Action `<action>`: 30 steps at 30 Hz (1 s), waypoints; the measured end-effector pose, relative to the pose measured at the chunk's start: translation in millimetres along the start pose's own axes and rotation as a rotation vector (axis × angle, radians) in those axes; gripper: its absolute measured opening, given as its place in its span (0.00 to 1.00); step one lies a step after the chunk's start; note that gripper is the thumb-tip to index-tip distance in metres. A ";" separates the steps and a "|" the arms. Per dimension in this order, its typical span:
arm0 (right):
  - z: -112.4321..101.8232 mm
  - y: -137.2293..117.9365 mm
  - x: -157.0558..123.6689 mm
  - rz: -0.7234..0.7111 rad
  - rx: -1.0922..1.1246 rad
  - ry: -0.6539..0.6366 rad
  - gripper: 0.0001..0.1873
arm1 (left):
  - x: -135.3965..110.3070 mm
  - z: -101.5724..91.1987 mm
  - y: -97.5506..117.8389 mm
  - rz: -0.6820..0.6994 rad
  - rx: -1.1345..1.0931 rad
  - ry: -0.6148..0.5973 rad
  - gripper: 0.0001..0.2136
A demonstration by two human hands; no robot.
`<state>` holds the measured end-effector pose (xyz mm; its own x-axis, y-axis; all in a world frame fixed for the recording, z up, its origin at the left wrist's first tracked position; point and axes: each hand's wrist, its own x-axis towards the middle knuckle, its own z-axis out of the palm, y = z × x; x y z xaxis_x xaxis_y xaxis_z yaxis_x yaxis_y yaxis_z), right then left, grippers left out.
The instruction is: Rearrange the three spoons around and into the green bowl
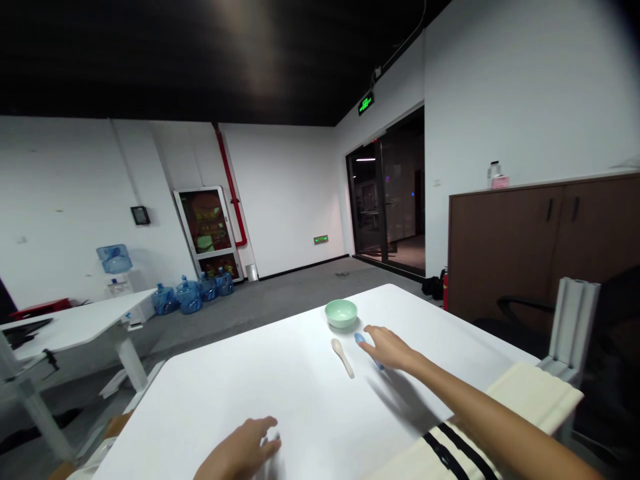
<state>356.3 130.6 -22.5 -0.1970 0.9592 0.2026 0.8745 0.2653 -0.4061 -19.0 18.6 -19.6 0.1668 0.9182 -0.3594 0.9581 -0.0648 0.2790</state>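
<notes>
My right hand [387,347] reaches across the white table [250,387] and rests over a blue spoon [361,340], fingers curled down on it. A cream spoon [343,357] lies flat just left of that hand. A pale green bowl [341,313] stands upright beyond both spoons, near the far table edge. My left hand [245,448] lies on the near part of the table, fingers loosely spread and flat, holding nothing.
A cream cloth with black stripes [500,420] drapes the table's right near corner. A brown cabinet [540,247] and a chair [520,320] stand to the right. Another white desk [75,323] and several blue water jugs [189,297] are at the left.
</notes>
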 end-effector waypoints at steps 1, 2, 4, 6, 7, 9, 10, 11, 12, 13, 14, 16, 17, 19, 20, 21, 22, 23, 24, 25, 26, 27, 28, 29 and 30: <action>2.9 -1.9 -4.1 -0.005 0.005 -0.002 0.26 | 0.0 0.2 0.0 0.000 0.003 -0.002 0.26; 5.8 -3.3 -7.6 -0.008 0.004 -0.006 0.25 | 0.3 0.6 -0.5 0.004 0.006 -0.004 0.26; 10.7 -4.7 -12.6 -0.019 -0.017 -0.020 0.23 | 1.3 1.3 -2.8 0.013 0.006 -0.007 0.26; 13.4 -4.8 -15.0 -0.029 -0.046 -0.031 0.21 | 2.7 2.2 -5.4 0.010 0.005 -0.003 0.27; 13.9 -4.4 -15.5 -0.033 -0.056 -0.033 0.21 | 3.3 2.5 -6.3 0.006 0.007 0.003 0.27; 14.0 -3.3 -15.9 -0.031 -0.066 -0.031 0.20 | 4.0 2.7 -6.9 0.000 0.013 0.008 0.27; 13.8 -2.5 -16.0 -0.028 -0.067 -0.031 0.19 | 4.0 2.6 -6.4 -0.001 0.014 0.008 0.27; 13.7 -1.7 -16.1 -0.027 -0.064 -0.032 0.19 | 3.9 2.4 -5.6 -0.002 0.014 0.006 0.27; 13.8 -0.8 -16.1 -0.026 -0.060 -0.032 0.19 | 3.5 2.0 -4.5 -0.005 0.014 0.004 0.27; 14.0 0.0 -16.1 -0.027 -0.057 -0.033 0.19 | 3.0 1.5 -3.4 -0.008 0.014 0.002 0.27; 14.4 0.8 -15.9 -0.027 -0.055 -0.034 0.20 | 2.4 0.9 -2.3 -0.009 0.015 0.000 0.27; 15.3 1.6 -14.8 -0.021 -0.058 -0.035 0.20 | 0.8 -0.3 -0.7 -0.005 0.016 0.002 0.27; 15.6 1.5 -13.6 -0.011 -0.063 -0.038 0.20 | 0.1 -0.9 -0.2 -0.003 0.015 0.001 0.27; 15.6 0.1 -10.0 0.014 -0.079 -0.038 0.20 | -1.2 -1.9 0.6 0.001 0.012 -0.003 0.27; 15.2 -1.2 -7.5 0.025 -0.091 -0.036 0.20 | -1.5 -2.3 1.0 0.002 0.012 -0.004 0.26; 14.6 -2.8 -4.6 0.031 -0.106 -0.032 0.20 | -1.8 -2.7 1.5 0.003 0.014 -0.007 0.26; 13.9 -4.7 -1.3 0.034 -0.126 -0.028 0.20 | -1.8 -3.1 2.1 0.006 0.015 -0.008 0.26; 13.3 -6.8 2.5 0.033 -0.146 -0.029 0.20 | -1.7 -3.3 2.7 0.008 0.017 -0.007 0.26; 13.0 -9.1 6.5 0.032 -0.165 -0.039 0.20 | -1.6 -3.6 3.3 0.010 0.018 -0.006 0.26; 13.0 -11.5 10.9 0.034 -0.182 -0.058 0.19 | -1.5 -3.7 3.8 0.011 0.018 -0.004 0.26; 13.6 -14.0 15.4 0.041 -0.196 -0.086 0.19 | -1.4 -3.9 4.2 0.011 0.018 -0.003 0.26; 14.9 -16.6 20.0 0.051 -0.207 -0.116 0.19 | -1.4 -3.9 4.3 0.009 0.017 -0.001 0.26; 16.9 -19.3 24.3 0.065 -0.213 -0.146 0.19 | -1.6 -3.9 4.3 0.007 0.015 0.002 0.26; 19.8 -22.1 28.4 0.080 -0.216 -0.175 0.19 | -1.9 -3.9 4.0 0.006 0.013 0.004 0.27; 23.6 -24.9 31.9 0.094 -0.216 -0.199 0.19 | -2.2 -3.8 3.8 0.005 0.011 0.007 0.27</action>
<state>317.8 156.9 -27.0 -0.1754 0.9844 -0.0143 0.9628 0.1684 -0.2115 -16.7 17.9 -14.4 0.1695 0.9206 -0.3517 0.9598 -0.0732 0.2709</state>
